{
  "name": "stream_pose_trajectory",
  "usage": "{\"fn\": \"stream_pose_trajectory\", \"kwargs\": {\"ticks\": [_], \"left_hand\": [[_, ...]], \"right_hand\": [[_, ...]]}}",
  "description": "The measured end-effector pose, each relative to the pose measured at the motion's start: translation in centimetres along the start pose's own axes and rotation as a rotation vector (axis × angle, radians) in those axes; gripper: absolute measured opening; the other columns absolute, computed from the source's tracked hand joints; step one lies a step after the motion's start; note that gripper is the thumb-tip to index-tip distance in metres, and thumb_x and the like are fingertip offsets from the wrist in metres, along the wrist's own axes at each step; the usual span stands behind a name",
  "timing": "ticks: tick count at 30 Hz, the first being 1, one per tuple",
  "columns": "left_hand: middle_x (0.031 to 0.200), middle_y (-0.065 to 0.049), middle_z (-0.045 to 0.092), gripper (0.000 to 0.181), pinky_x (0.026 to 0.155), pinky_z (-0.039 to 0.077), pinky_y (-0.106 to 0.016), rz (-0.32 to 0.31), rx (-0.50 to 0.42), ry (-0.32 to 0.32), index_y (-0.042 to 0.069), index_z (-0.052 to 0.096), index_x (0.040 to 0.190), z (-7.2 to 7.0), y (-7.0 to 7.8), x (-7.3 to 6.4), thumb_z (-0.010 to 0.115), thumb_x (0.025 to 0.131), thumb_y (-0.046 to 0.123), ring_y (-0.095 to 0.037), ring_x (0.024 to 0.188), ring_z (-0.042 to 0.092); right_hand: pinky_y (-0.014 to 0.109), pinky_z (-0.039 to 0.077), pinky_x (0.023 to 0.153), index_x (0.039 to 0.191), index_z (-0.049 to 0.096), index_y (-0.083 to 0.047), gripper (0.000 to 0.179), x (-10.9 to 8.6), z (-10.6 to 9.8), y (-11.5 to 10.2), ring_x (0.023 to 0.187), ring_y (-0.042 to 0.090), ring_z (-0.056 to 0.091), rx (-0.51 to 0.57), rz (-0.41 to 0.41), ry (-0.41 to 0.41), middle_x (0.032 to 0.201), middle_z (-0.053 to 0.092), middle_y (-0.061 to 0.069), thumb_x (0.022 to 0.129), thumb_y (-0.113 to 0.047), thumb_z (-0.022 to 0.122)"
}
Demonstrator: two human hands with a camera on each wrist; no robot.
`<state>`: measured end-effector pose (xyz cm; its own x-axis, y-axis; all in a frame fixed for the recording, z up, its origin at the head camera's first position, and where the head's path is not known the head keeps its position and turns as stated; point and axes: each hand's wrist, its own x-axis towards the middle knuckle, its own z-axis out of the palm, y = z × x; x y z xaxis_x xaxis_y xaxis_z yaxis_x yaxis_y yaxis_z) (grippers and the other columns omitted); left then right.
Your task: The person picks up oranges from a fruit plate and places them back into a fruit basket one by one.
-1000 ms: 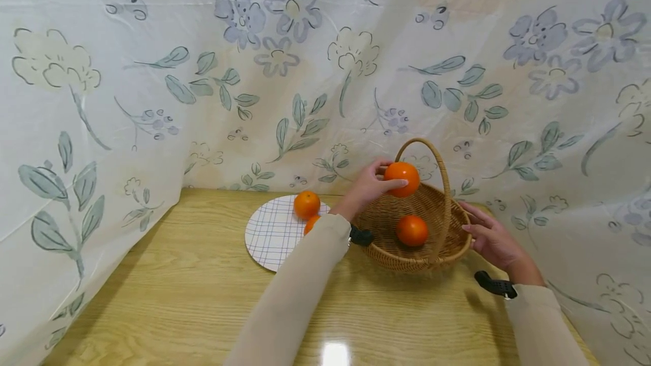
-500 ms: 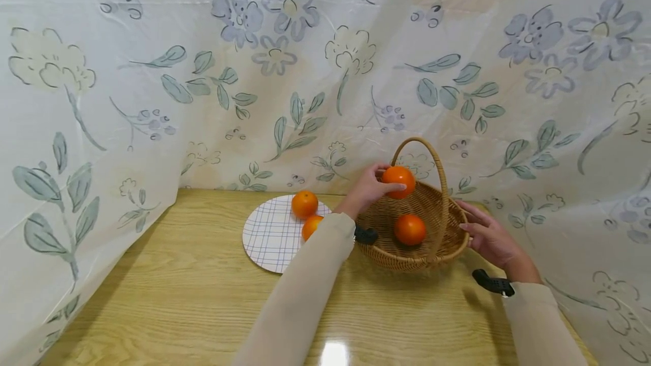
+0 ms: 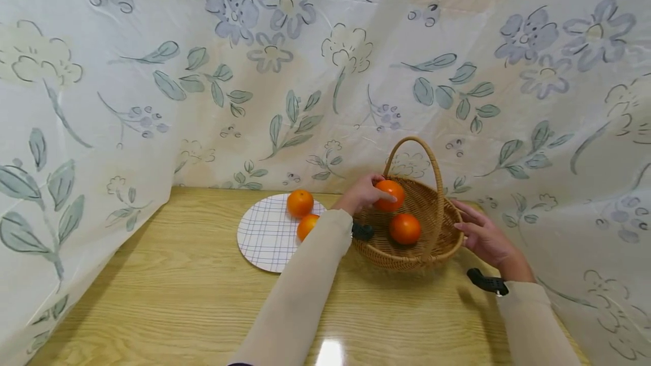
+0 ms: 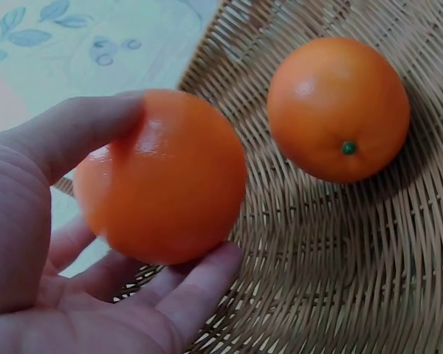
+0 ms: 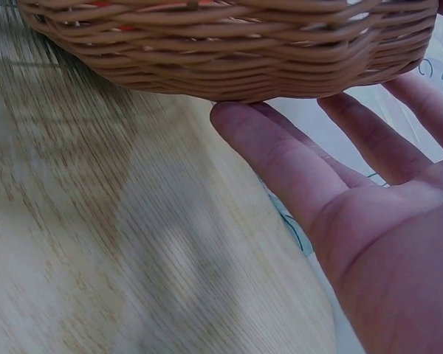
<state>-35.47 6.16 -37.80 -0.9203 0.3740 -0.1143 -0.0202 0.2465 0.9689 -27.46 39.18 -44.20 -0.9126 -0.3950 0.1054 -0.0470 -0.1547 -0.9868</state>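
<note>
My left hand (image 3: 360,194) grips an orange (image 3: 390,195) just inside the left side of a wicker basket (image 3: 396,261). In the left wrist view, the thumb lies over the held orange (image 4: 170,184) and the fingers curl beneath it. A second orange (image 3: 405,229) lies on the basket's floor; its green stem spot (image 4: 348,147) shows in that wrist view. My right hand (image 3: 485,239) holds the basket's right side, thumb at the rim. From the right wrist, its fingers (image 5: 280,155) reach against the underside of the woven wall (image 5: 280,51).
Left of the basket, a round white plate (image 3: 267,236) with a blue grid bears two oranges; one orange (image 3: 300,203) shows whole, the other (image 3: 307,226) is partly behind my left sleeve. The basket's tall handle (image 3: 434,168) arches up. Floral cloth (image 3: 274,100) hangs behind the wooden table (image 3: 178,287).
My left hand has lowered the orange and drawn it slightly left, down into the basket. The right hand has kept its place at the basket's side. The head view has shifted a little.
</note>
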Motion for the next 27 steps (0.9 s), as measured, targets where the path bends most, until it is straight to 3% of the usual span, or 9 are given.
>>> {"fn": "stream_pose_trajectory", "kwargs": {"ticks": [7,16,22,27], "left_hand": [[0.138,-0.015,0.057,0.06,0.1,0.055,-0.054,-0.091,0.087,-0.062,0.008,0.054,0.136,-0.01,-0.31,-0.1,0.084,0.084,0.016,-0.033,0.116,0.062],[0.139,-0.019,0.056,0.062,0.096,0.057,-0.056,-0.104,0.124,-0.035,0.003,0.052,0.139,-0.07,-0.62,0.25,0.081,0.087,0.017,-0.037,0.116,0.063],[0.142,-0.017,0.054,0.061,0.101,0.055,-0.053,-0.127,0.071,-0.038,0.002,0.049,0.144,-0.24,-0.58,0.14,0.077,0.092,0.017,-0.037,0.121,0.062],[0.148,-0.019,0.048,0.065,0.106,0.051,-0.056,-0.107,-0.026,-0.101,-0.001,0.043,0.148,-0.38,-0.19,-0.06,0.074,0.095,0.019,-0.041,0.133,0.054]], "right_hand": [[0.033,0.061,0.09,0.165,0.014,-0.009,0.065,0.02,-0.16,0.3,0.121,0.011,0.063,-0.003,-0.006,0.005,0.145,0.05,-0.007,0.106,0.006,0.036],[0.032,0.061,0.09,0.165,0.012,-0.007,0.065,0.1,-0.25,0.38,0.12,0.012,0.065,0.01,-0.009,-0.001,0.145,0.05,-0.004,0.106,0.006,0.037],[0.032,0.061,0.09,0.165,0.011,-0.006,0.065,0.11,-0.17,0.42,0.118,0.011,0.065,0.018,-0.018,-0.016,0.146,0.05,-0.004,0.106,0.007,0.036],[0.032,0.061,0.09,0.165,0.012,-0.007,0.065,0.1,-0.24,0.25,0.116,0.012,0.066,0.027,-0.015,-0.005,0.146,0.051,-0.004,0.106,0.007,0.036]]}}
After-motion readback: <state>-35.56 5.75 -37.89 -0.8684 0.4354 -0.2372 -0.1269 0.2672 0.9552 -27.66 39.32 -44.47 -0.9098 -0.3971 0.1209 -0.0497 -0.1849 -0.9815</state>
